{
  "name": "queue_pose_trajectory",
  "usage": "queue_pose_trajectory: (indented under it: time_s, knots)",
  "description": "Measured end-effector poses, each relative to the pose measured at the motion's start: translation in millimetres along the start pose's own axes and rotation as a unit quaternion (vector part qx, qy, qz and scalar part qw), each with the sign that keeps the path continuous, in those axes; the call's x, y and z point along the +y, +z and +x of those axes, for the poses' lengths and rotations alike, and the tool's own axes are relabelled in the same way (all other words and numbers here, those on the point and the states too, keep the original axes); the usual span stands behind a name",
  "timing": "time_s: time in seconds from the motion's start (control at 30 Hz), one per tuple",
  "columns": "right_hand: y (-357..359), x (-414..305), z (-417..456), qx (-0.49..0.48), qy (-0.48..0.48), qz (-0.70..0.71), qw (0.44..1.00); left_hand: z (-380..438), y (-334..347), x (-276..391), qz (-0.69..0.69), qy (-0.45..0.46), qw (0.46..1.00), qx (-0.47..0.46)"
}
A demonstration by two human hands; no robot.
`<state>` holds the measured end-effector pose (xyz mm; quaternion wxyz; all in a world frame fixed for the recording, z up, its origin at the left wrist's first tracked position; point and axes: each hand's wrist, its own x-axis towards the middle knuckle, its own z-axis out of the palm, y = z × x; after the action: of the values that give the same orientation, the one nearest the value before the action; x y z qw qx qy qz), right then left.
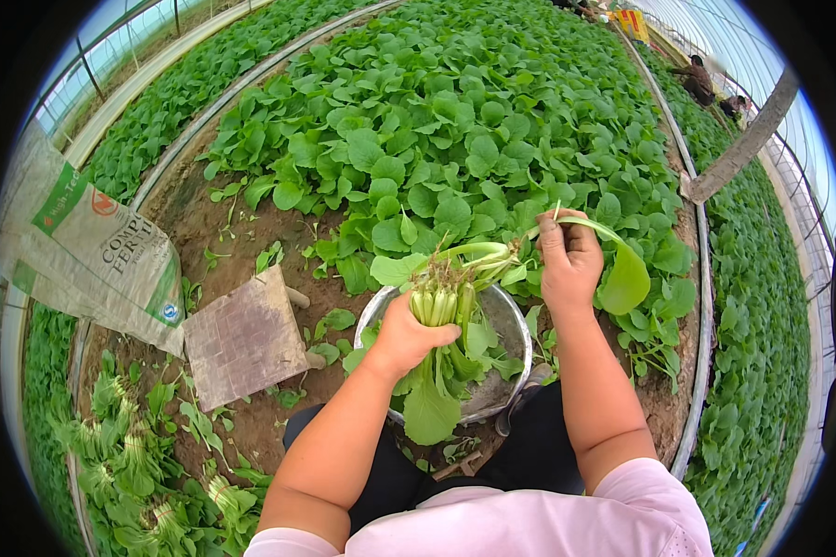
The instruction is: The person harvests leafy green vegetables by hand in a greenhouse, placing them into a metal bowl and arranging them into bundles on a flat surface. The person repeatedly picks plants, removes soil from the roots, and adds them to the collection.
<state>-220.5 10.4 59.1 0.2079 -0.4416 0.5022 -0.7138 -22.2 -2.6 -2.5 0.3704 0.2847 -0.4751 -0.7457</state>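
My left hand (407,335) is closed round a bunch of leafy greens (435,303), its roots up and its leaves hanging down over a round metal basin (522,327) between my knees. In my right hand (570,261), thumb and fingers pinch a single leafy stalk (623,278), whose broad yellow-green leaf droops to the right. Between the two hands, more pale stalks with roots (494,259) lean out from the top of the bunch.
A small board-topped stool (244,338) stands at left beside a fertilizer sack (104,244). Tied bunches of greens (136,452) lie at lower left. Growing greens (460,125) fill the bed ahead. A slanted post (745,143) rises at right; people (698,80) crouch farther off.
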Motion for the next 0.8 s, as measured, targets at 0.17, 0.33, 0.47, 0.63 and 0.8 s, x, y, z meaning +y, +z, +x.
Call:
queue_pose_trajectory:
  time_s: [0.17, 0.33, 0.47, 0.63, 0.8]
  knots:
    - [-33, 3, 20, -0.127, 0.145, -0.244, 0.95, 5, -5, -1, 0.014, -0.005, 0.999, 0.042]
    - [-29, -4, 9, -0.331, 0.172, -0.512, 0.773, 7, -7, -5, 0.048, 0.026, 0.997, 0.057]
    - [-20, -27, 12, -0.175, -0.026, -0.248, 0.952, 8, -1, -3, 0.071, 0.005, 0.997, 0.039]
    - [-17, -15, 4, -0.318, -0.091, -0.318, 0.888, 3, 2, -3, 0.15, -0.012, 0.988, 0.025]
    - [-23, -1, 5, -0.253, 0.021, -0.168, 0.953, 6, -1, -9, 0.16, 0.0, 0.987, 0.013]
